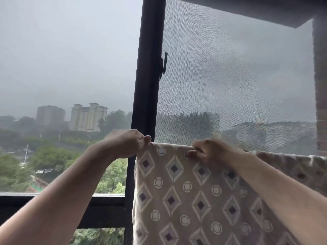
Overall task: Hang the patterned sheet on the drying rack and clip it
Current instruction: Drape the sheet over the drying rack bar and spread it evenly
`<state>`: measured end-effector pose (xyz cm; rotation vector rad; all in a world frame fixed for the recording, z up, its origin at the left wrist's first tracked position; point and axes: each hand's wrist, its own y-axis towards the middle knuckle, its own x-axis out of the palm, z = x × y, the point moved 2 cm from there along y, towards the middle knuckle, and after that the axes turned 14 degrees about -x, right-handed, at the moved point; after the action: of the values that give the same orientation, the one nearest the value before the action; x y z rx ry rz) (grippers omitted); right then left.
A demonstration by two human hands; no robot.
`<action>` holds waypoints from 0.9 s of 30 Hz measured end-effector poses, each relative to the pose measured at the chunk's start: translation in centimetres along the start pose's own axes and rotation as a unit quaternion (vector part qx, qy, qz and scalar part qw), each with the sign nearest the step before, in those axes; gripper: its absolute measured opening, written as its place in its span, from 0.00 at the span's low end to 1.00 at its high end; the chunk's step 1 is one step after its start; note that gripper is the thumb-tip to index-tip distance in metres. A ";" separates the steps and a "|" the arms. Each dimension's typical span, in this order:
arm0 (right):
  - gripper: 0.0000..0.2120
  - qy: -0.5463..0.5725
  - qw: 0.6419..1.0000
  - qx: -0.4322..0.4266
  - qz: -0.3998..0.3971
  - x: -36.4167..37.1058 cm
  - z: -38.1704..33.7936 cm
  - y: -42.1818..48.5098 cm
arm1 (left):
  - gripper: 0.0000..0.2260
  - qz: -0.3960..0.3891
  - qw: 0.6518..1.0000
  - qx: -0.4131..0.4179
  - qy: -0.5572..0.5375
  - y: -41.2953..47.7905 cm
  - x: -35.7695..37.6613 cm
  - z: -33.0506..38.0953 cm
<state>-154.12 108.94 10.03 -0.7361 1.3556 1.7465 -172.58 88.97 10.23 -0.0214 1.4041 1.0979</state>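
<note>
Both arms reach up. The left hand point(126, 144) pinches the top corner of the sheet point(185, 195). The right hand point(212, 152) curls its grip over the top edge, and the sheet hangs before the screen point(230, 76).

No lettering, number or brand can be read anywhere in view. Only a printed pattern of diamonds and ringed circles is carried by the patterned sheet point(185, 191). The distant tower blocks point(88, 117) are too hazed for any sign to be made out.
</note>
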 end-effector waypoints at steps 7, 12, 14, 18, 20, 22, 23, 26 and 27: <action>0.30 0.297 0.933 0.141 -0.147 -1.7 1.0 1.1 | 0.09 0.077 0.992 0.100 0.027 -1.0 0.0 -0.7; 0.33 0.108 0.991 0.058 -0.056 -0.5 3.0 0.1 | 0.07 -0.040 0.995 0.077 -0.057 0.5 0.1 -2.5; 0.31 0.043 0.997 0.060 -0.035 0.0 4.2 -1.2 | 0.10 -0.083 0.991 0.063 -0.081 1.0 -0.2 -3.1; 0.30 -0.011 0.998 0.057 -0.009 0.3 4.8 -2.3 | 0.12 -0.091 0.994 0.044 0.040 1.1 -1.0 -0.1; 0.28 -0.007 0.998 0.062 -0.012 0.0 4.5 -2.3 | 0.14 -0.032 0.994 0.082 0.063 0.3 -0.2 3.6; 0.25 -0.007 0.998 0.061 -0.015 -0.2 4.2 -2.4 | 0.17 0.012 0.991 0.118 0.069 -1.1 1.6 7.3; 0.26 -0.008 0.998 0.061 -0.014 -0.3 4.1 -2.5 | 0.18 0.043 0.988 0.118 0.086 -1.5 2.5 8.5; 0.27 -0.016 0.998 0.057 -0.013 -0.5 4.9 -3.7 | 0.23 0.145 0.979 0.083 0.118 -2.0 3.6 9.4; 0.27 -0.020 0.998 0.059 -0.013 -0.6 5.7 -4.4 | 0.25 0.162 0.977 0.071 0.120 -1.9 3.6 9.2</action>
<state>-149.96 114.83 9.80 -0.6476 1.4019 1.6373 -165.13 95.57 8.59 0.1894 1.7439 1.2918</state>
